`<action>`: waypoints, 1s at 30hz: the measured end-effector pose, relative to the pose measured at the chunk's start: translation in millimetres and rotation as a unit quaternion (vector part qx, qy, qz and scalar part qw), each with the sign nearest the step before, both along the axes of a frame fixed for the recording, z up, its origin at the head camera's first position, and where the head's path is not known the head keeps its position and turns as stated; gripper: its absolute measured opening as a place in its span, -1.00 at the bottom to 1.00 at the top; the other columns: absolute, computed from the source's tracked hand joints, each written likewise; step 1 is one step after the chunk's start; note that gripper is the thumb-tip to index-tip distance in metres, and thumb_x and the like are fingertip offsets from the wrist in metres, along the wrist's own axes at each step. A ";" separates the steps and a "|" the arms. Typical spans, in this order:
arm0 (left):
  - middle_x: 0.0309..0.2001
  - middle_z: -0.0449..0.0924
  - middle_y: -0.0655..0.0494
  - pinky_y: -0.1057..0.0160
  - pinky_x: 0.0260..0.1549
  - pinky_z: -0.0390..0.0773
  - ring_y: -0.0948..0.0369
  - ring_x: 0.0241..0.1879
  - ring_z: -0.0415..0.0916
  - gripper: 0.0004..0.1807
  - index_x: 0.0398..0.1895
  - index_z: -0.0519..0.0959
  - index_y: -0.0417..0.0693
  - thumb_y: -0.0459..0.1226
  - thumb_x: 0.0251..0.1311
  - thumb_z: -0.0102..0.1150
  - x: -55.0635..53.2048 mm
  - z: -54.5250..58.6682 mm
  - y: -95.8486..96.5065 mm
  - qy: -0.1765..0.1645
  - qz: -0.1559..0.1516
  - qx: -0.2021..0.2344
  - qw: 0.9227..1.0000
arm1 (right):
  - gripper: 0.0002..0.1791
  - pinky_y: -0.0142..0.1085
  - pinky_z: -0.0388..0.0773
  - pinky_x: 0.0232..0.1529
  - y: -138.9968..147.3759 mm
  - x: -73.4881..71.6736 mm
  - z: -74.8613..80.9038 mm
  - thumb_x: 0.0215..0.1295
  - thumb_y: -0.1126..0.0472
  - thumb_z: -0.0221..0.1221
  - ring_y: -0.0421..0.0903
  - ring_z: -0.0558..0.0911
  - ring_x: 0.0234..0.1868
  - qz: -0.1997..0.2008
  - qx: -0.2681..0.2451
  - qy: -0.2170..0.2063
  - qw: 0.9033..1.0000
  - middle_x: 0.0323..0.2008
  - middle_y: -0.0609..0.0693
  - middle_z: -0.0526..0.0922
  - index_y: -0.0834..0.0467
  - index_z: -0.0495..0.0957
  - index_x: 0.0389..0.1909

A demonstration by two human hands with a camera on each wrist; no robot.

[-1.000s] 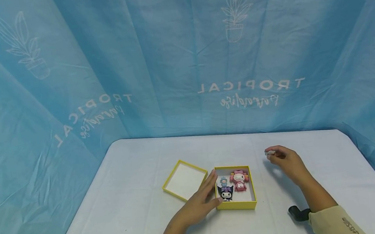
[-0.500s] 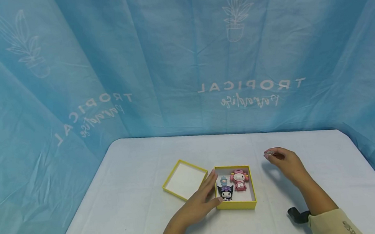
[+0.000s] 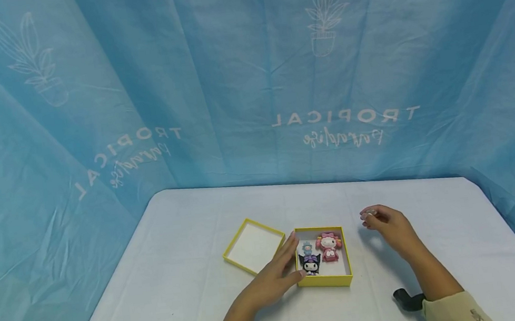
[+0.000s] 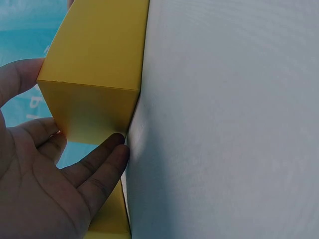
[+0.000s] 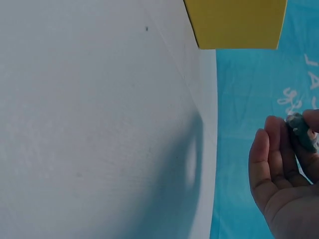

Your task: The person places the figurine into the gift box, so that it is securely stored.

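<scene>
My left hand (image 3: 271,285) rests against the left side of a yellow box (image 3: 326,281), fingers stretched along the wall and thumb at the near-left corner. In the left wrist view its fingers (image 4: 99,174) touch the yellow side wall (image 4: 92,109). Inside the box lie a pink figurine (image 3: 329,247), a black-and-purple figurine (image 3: 310,264) and a small blue figurine (image 3: 307,249). Right of the box, my right hand (image 3: 391,227) is raised over the table, pinching a small grey-blue figurine (image 5: 300,130) between thumb and fingers. Those fingers partly hide it.
A yellow-edged lid (image 3: 254,246) lies inside-up left of the box, its corner close to the box. White cloth covers the table (image 3: 177,254). A blue printed curtain (image 3: 229,79) hangs behind and at the sides.
My right hand has moved slightly left and nearer, with the small figurine turning between its fingers. The left hand, box and lid have stayed in place.
</scene>
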State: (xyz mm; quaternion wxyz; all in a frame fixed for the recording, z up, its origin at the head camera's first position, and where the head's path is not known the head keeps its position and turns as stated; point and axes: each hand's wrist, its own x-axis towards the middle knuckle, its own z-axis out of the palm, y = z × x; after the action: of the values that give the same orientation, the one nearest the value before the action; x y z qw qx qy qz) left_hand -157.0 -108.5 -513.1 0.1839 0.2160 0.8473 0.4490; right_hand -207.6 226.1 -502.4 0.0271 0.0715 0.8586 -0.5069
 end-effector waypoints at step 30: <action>0.66 -0.34 0.38 -0.19 0.57 -0.08 0.15 0.66 -0.30 -0.15 0.63 -0.15 0.47 0.12 0.41 0.07 -0.1 1.2 -0.3 -0.004 -0.002 0.006 1.000 | -0.48 -0.10 0.65 0.18 -11.0 17.1 -7.6 0.53 0.10 0.10 0.03 0.74 0.06 0.057 -0.019 0.013 0.998 0.07 0.17 0.70 -0.01 0.39 0.46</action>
State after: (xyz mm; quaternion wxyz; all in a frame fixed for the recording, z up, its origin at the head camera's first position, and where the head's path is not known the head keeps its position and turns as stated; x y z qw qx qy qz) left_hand -157.1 -108.8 -511.9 0.1863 0.2170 0.8434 0.4548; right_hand -190.5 215.1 -510.0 0.0465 0.0156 0.8516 -0.5220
